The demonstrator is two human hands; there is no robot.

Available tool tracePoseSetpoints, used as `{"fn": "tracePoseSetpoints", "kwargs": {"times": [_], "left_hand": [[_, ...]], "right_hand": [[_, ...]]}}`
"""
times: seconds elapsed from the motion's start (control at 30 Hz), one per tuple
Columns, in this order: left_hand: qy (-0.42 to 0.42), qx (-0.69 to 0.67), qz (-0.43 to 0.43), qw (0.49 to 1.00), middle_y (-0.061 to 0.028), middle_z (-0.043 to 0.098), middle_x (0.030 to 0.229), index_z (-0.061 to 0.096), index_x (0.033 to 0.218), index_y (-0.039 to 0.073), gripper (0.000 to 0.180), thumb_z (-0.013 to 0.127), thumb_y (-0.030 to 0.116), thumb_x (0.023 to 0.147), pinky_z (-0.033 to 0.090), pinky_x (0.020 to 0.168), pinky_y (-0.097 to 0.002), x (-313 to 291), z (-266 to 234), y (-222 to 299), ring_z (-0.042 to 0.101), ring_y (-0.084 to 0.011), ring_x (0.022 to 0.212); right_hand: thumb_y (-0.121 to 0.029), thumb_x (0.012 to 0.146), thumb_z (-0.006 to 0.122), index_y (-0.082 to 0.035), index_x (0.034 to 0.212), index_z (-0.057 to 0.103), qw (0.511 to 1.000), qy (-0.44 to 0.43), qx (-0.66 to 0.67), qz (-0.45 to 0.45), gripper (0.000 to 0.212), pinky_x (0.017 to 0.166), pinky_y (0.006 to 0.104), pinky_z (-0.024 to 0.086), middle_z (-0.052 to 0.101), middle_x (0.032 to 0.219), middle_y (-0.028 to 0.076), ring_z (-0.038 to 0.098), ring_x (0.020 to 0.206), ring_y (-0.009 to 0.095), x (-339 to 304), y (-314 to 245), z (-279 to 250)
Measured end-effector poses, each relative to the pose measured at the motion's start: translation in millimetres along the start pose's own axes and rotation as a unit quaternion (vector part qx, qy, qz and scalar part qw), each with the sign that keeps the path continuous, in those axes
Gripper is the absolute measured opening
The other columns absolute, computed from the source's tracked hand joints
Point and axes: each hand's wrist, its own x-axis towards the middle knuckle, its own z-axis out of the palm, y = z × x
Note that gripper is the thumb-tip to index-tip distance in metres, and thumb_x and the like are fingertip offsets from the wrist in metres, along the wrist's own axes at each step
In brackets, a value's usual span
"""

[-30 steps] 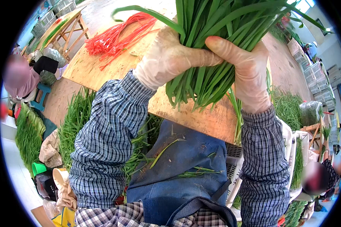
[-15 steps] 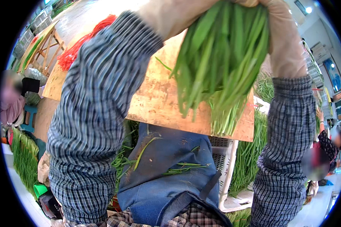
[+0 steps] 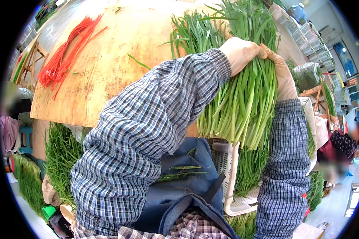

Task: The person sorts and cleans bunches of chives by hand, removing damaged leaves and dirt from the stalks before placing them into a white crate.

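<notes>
A thick bunch of garlic chives (image 3: pixel 243 101) lies at the right end of the wooden board (image 3: pixel 107 51), its pale stem ends toward me and hanging past the near edge. My left hand (image 3: pixel 240 55), in a pale glove, reaches across and is closed round its top side. At its right side my right hand (image 3: pixel 282 73), gloved alike, wraps round it, fingertips meeting the left hand's. More chives (image 3: pixel 199 34) lie just left of the bunch's leafy end. Undersides of the hands are hidden.
A bundle of red ties (image 3: pixel 70 53) lies on the board's left. Below the board's right end stands a white plastic crate (image 3: pixel 230 179) with chives in it. Chive scraps rest on my blue apron (image 3: pixel 183 151). Another person (image 3: pixel 341 149) sits at far right.
The chives, held up high before, have come down onto the board's right end, with both hands still round them. My left arm now reaches further right.
</notes>
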Motion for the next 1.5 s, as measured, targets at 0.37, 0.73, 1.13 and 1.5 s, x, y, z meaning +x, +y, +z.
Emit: {"fn": "tracePoseSetpoints", "kwargs": {"times": [0.37, 0.73, 1.13, 1.5], "left_hand": [[0.029, 0.243, 0.084, 0.966, -0.0135, 0.066, 0.09, 0.062, 0.101, -0.003, 0.031, 0.061, 0.021, 0.082, 0.051, 0.066, -0.0274, -6.0, -27.0, -40.9, 0.063, -0.0172, 0.073], [0.113, 0.338, 0.126, 0.926, -0.007, 0.065, 0.081, 0.065, 0.095, -0.002, 0.021, 0.06, 0.015, 0.083, 0.049, 0.059, -0.0256, -132.5, -28.9, -32.4, 0.06, -0.0138, 0.067], [0.107, 0.307, -0.136, 0.936, -0.0108, 0.06, 0.062, 0.066, 0.082, -0.004, 0.029, 0.067, 0.025, 0.077, 0.046, 0.055, -0.0304, -126.4, 8.7, -58.9, 0.056, -0.0146, 0.058], [0.062, 0.201, -0.128, 0.969, -0.0045, 0.059, 0.067, 0.065, 0.088, -0.004, 0.025, 0.066, 0.02, 0.08, 0.043, 0.052, -0.0244, -159.3, 4.2, -59.0, 0.051, -0.0093, 0.057]], "right_hand": [[-0.01, 0.081, 0.065, 0.003, 0.099, 0.061, 0.978, 0.143, -0.105, -0.107, 0.023, 0.058, 0.0285, 0.055, 0.066, 0.084, 0.011, 0.064, 0.065, 0.018, 25.4, 52.3, -11.6], [-0.023, 0.079, 0.069, 0.002, 0.102, 0.064, 0.819, 0.244, -0.459, -0.244, 0.035, 0.061, 0.0243, 0.049, 0.068, 0.082, 0.008, 0.061, 0.065, 0.01, 30.9, 61.1, -24.6], [-0.021, 0.083, 0.066, 0.001, 0.098, 0.066, 0.838, 0.246, -0.427, -0.234, 0.026, 0.059, 0.0219, 0.045, 0.065, 0.078, 0.002, 0.055, 0.064, 0.006, 36.6, 64.5, -31.2], [-0.028, 0.081, 0.067, 0.001, 0.098, 0.067, 0.805, 0.281, -0.476, -0.216, 0.033, 0.063, 0.0238, 0.047, 0.067, 0.083, 0.006, 0.058, 0.069, 0.009, 26.1, 60.7, -21.6]]}}
